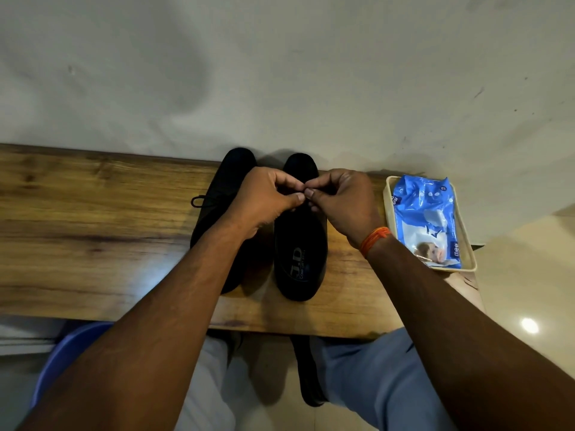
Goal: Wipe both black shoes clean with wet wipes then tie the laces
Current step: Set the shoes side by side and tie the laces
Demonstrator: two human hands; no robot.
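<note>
- The wall (280,73) is pale and scuffed. It fills the upper half of the view, directly behind the desk.
- The desk (93,228) is a wooden slab with visible grain. Its far edge meets the wall and its near edge faces the person's knees.
- The left shoe (217,194) is black and stands on the desk, toe toward the wall. The left forearm crosses over its heel half. A tied lace loop (199,201) projects from its left side.
- The right shoe (300,253) is black and stands just beside the left shoe, parallel to it, toe toward the wall. Its opening faces up and shows a printed insole label.
- The tray (387,213) is cream plastic. It sits on the right end of the desk, near the right shoe but apart from it.
- The wet wipes pack (426,213) is blue and white. It lies flat inside the tray.
- The left hand (264,200) is positioned over the lacing area of the right shoe. Its grip is clenched: thumb and curled fingers pinch at the lace of the right shoe. The lace itself is hidden between the fingertips.
- The right hand (339,200) meets the left hand fingertip to fingertip above the same shoe. Its grip is likewise clenched in a pinch on that lace.
- The wrist band (375,239) is orange thread, wound round the right wrist.
- The lace ends under the fingers cannot be made out.
</note>
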